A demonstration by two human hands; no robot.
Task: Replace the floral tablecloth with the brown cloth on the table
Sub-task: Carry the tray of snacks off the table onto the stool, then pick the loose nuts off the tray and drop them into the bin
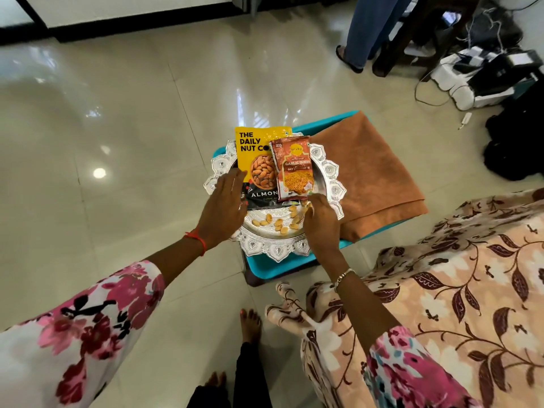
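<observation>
Tiled floor (117, 113) throughout. Floral tablecloth (456, 290) covers the worktop; brown cloth (368, 172) lies folded on a teal stool (282, 269) beside the silver plate (276, 248), parked there, I judge, to clear the worktop. Left grip (226, 201) lies flat at its rim; right grip (321, 225) curls there, hold unclear.

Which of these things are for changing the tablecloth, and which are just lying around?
For the job: floral tablecloth; brown cloth; perhaps the silver tray, with its almond packet and garlic snack packet.
Just lying about: white devices on the floor; dark bundle beside them.
</observation>
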